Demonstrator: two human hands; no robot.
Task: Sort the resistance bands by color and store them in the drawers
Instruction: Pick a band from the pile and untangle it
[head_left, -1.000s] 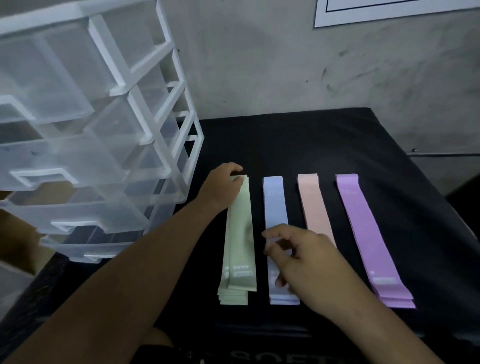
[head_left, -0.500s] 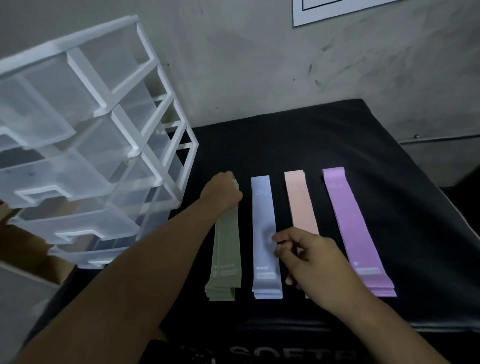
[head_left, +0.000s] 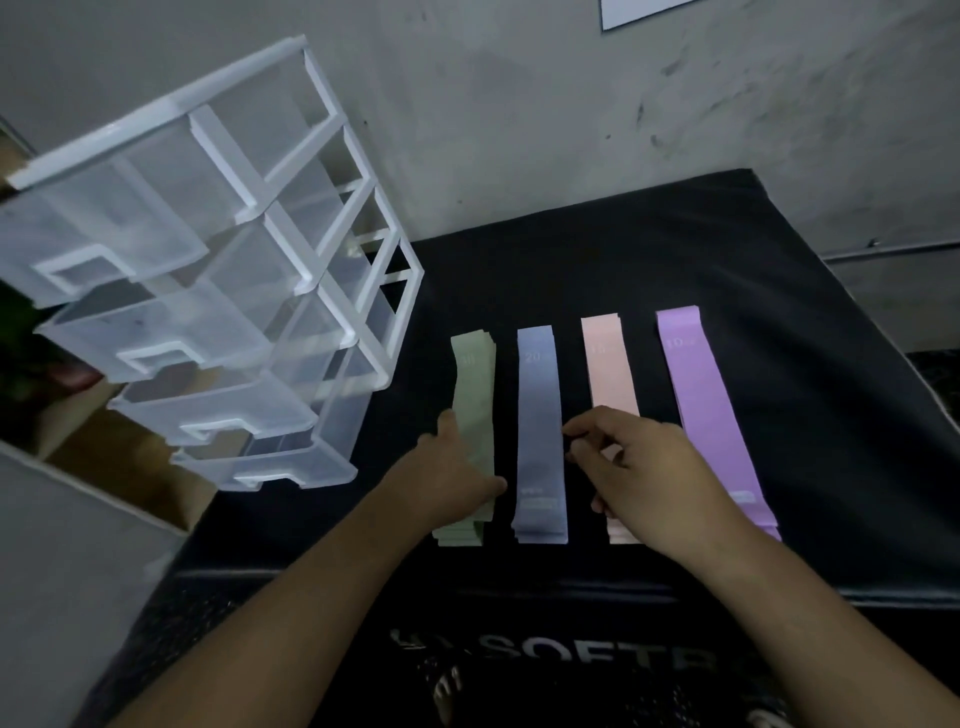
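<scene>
Four stacks of resistance bands lie side by side on the black table (head_left: 675, 249): green bands (head_left: 475, 384), blue bands (head_left: 537, 405), pink bands (head_left: 608, 364) and purple bands (head_left: 701, 395). My left hand (head_left: 452, 478) lies over the lower half of the green stack, thumb along its left edge and fingers curled at its right edge. The stack's far end bends slightly left. My right hand (head_left: 644, 478) hovers over the near part of the pink stack with loosely curled fingers, thumb and forefinger close together, holding nothing.
A white-framed unit of translucent drawers (head_left: 311, 228) stands at the table's left, with several drawers pulled out toward me. A brown cardboard box (head_left: 104, 447) sits below it. A grey wall (head_left: 571, 104) runs behind the table.
My left hand has slid from the far end of the green stack down to its lower half. My right hand shifted from over the blue stack to over the pink one.
</scene>
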